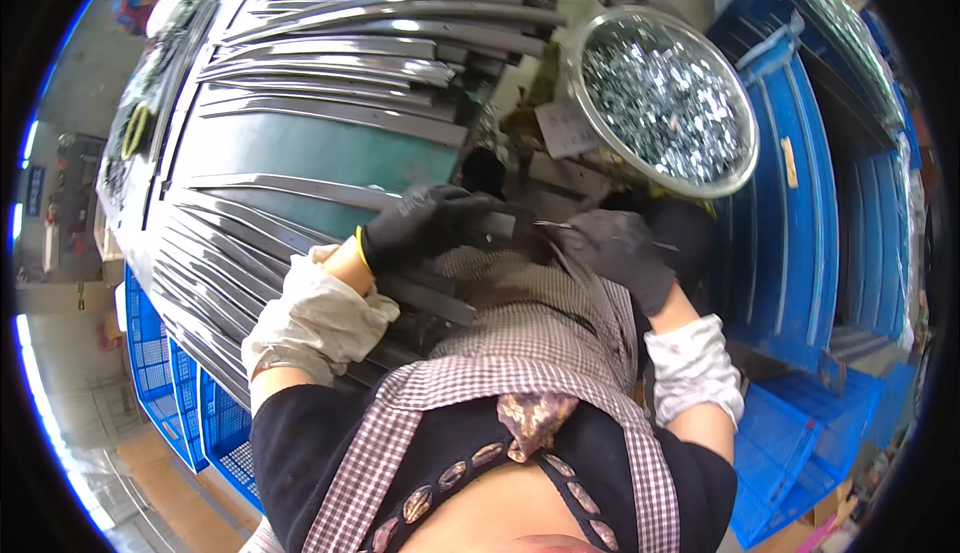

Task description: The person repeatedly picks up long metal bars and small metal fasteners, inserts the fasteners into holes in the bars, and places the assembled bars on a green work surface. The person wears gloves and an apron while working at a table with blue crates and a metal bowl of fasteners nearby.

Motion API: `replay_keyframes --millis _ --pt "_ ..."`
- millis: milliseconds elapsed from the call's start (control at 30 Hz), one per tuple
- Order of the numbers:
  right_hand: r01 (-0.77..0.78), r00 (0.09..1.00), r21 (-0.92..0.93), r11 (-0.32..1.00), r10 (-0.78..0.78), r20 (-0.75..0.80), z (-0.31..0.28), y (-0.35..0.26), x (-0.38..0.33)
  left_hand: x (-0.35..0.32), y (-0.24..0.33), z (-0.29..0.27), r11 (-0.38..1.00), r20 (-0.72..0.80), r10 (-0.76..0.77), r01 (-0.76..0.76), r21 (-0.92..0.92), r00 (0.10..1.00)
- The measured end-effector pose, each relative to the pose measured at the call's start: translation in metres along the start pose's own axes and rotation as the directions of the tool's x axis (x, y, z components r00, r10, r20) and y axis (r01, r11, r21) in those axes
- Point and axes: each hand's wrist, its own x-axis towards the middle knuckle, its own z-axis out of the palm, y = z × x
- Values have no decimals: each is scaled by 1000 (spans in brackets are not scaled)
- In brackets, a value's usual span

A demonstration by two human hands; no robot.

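Observation:
My left hand (425, 221), in a black glove with a yellow cuff edge, is closed around a long dark glossy strip (290, 190). The strip runs from the table on the left, and its blunt end pokes out past my fingers. Just to the right, my right hand (618, 249), also gloved in black, is closed on a thin metal tool (553, 224) whose narrow tip points at the strip's end. A small gap separates tip and strip. The tool's exact kind is hidden by my fingers. Both hands are above my checked apron (530, 288).
Many similar dark strips (340, 48) lie on the green-topped table (300, 148). A round bowl (735, 178) full of small shiny pieces stands at the far right. Blue bins (780, 203) line the right side, and blue crates (185, 393) stand at the lower left. Another person (135, 3) is far left.

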Motion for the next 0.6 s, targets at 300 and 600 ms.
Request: replay_keyframes --millis 300,600 --pt "-513 855 -348 784 502 -131 -35 142 2 -93 -71 -37 978 -103 -198 204 46 975" --pt "-537 789 -497 682 614 -11 -8 226 -11 -92 -68 -64 880 -120 -472 476 4 873"
